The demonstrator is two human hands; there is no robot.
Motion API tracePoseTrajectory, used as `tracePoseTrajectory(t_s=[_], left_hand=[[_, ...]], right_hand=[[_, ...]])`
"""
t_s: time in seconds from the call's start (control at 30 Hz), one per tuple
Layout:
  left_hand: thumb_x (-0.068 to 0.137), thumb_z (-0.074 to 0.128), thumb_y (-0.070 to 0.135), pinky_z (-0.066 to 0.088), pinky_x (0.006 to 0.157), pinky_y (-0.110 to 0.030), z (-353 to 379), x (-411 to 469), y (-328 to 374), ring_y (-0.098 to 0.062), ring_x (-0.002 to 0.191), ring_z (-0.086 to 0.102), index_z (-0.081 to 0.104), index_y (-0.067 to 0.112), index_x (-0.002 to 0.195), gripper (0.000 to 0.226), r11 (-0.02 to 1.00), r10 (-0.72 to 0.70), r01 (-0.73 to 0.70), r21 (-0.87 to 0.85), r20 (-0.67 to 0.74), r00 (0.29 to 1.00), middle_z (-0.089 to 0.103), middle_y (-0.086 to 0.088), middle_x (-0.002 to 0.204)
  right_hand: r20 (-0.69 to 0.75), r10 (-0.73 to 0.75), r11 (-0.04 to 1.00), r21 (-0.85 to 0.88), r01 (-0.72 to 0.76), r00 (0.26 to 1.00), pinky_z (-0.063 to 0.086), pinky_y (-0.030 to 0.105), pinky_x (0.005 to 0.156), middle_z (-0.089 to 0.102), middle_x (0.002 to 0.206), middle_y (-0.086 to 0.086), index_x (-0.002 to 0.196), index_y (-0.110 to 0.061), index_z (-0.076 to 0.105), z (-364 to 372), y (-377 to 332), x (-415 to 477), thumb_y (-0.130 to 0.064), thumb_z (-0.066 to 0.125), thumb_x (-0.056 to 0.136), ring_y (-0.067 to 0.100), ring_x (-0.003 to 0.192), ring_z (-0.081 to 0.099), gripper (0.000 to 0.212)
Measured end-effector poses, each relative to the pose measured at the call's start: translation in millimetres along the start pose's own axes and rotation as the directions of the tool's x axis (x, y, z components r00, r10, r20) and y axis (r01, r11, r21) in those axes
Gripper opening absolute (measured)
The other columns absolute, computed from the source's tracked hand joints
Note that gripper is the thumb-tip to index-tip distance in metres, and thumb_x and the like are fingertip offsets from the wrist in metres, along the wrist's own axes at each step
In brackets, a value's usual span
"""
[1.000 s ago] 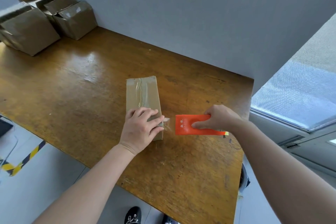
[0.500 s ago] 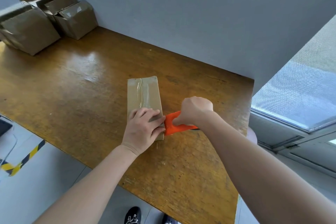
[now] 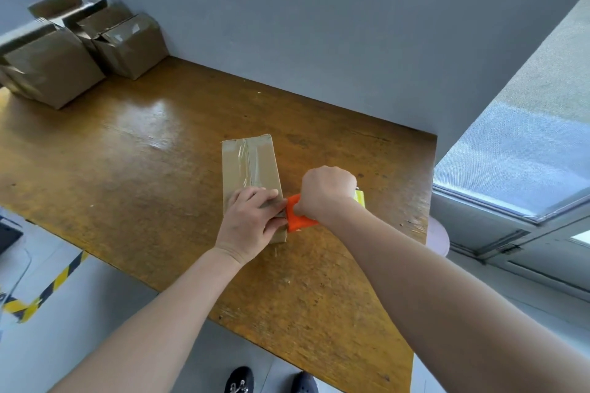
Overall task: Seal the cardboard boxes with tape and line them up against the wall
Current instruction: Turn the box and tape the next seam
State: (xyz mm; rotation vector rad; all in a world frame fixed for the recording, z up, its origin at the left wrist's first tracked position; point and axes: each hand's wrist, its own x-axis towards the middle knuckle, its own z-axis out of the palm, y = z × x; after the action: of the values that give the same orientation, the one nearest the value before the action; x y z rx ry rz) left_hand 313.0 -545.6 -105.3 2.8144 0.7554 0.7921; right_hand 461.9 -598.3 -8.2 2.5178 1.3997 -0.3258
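A long, narrow cardboard box lies in the middle of the wooden table, with clear tape running down its top. My left hand presses flat on the near end of the box. My right hand grips an orange tape dispenser held against the box's right side at the near end. Most of the dispenser is hidden under that hand.
Several cardboard boxes stand at the far left corner against the grey wall. The table's right edge meets a window. Yellow-black floor tape and my shoes show below the near edge.
My right hand brought the orange dispenser leftward from the open table up against the box's side. The left hand stayed pressing on the box.
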Motion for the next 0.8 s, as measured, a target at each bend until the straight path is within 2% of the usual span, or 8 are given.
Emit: tracePoseTrajectory(t_s=[0.13, 0.43, 0.57, 0.63, 0.73, 0.8], left_hand=[[0.068, 0.087, 0.022, 0.051, 0.083, -0.046, -4.2, 1.6, 3.1, -0.030, 0.094, 0.063, 0.076, 0.018, 0.100, 0.034, 1.000, -0.015, 0.016, -0.019, 0.035, 0.999, 0.069, -0.003, 0.103], [0.069, 0.086, 0.014, 0.055, 0.080, -0.047, -6.8, 3.5, 7.3, -0.031, 0.094, 0.062, 0.077, 0.015, 0.098, 0.031, 0.994, -0.065, 0.071, -0.079, 0.077, 0.995, 0.069, -0.004, 0.102], [0.068, 0.086, 0.013, 0.056, 0.080, -0.043, -7.8, 4.6, 10.3, -0.030, 0.094, 0.062, 0.077, 0.014, 0.098, 0.032, 0.993, -0.080, 0.086, -0.085, 0.075, 0.994, 0.069, -0.005, 0.101], [0.071, 0.084, 0.011, 0.055, 0.083, -0.043, -6.3, 4.2, 9.7, -0.030, 0.097, 0.061, 0.076, 0.013, 0.101, 0.031, 0.992, -0.075, 0.082, -0.092, 0.070, 0.995, 0.069, -0.006, 0.103], [0.078, 0.079, 0.010, 0.053, 0.090, -0.044, -3.8, -0.2, 4.6, -0.030, 0.105, 0.058, 0.075, 0.011, 0.109, 0.031, 0.990, -0.062, 0.070, -0.121, 0.072, 0.996, 0.069, -0.008, 0.111], [0.079, 0.079, 0.015, 0.052, 0.094, -0.045, -3.4, -0.7, 0.8, -0.028, 0.109, 0.057, 0.073, 0.012, 0.112, 0.034, 0.991, -0.072, 0.080, -0.105, 0.081, 0.994, 0.068, -0.008, 0.115]], right_hand=[[-0.040, 0.004, 1.000, -0.012, -0.005, 0.999, 0.041, 0.028, 0.060, 0.054, 0.070, -0.001, 0.067, -0.018, 0.050, 4.4, -0.1, -4.1, -0.034, 0.065, 0.087, 0.016, 0.059, 0.048, 0.030], [-0.083, -0.038, 0.997, -0.072, 0.032, 0.996, 0.043, 0.026, 0.063, 0.055, 0.071, -0.002, 0.069, -0.019, 0.053, 4.9, -6.0, -11.0, -0.023, 0.061, 0.087, 0.015, 0.060, 0.048, 0.019], [-0.080, -0.039, 0.998, -0.051, 0.035, 0.996, 0.049, 0.028, 0.071, 0.059, 0.077, 0.000, 0.072, -0.017, 0.055, 1.2, -5.6, -7.0, -0.025, 0.064, 0.087, 0.017, 0.073, 0.058, 0.019], [-0.063, -0.057, 0.998, -0.034, 0.055, 0.996, 0.048, 0.030, 0.073, 0.063, 0.088, -0.001, 0.085, -0.018, 0.062, 10.6, -8.3, -7.3, -0.023, 0.062, 0.089, 0.020, 0.085, 0.062, 0.007], [0.011, -0.110, 0.994, -0.021, 0.110, 0.994, 0.045, 0.030, 0.074, 0.067, 0.109, -0.002, 0.108, -0.020, 0.068, 45.0, -14.3, -15.4, -0.017, 0.058, 0.092, 0.021, 0.102, 0.064, 0.019], [0.022, -0.067, 0.998, 0.007, 0.067, 0.998, 0.043, 0.029, 0.070, 0.067, 0.103, -0.001, 0.107, -0.020, 0.068, 48.7, -6.6, -6.8, -0.021, 0.058, 0.092, 0.021, 0.098, 0.064, 0.017]])
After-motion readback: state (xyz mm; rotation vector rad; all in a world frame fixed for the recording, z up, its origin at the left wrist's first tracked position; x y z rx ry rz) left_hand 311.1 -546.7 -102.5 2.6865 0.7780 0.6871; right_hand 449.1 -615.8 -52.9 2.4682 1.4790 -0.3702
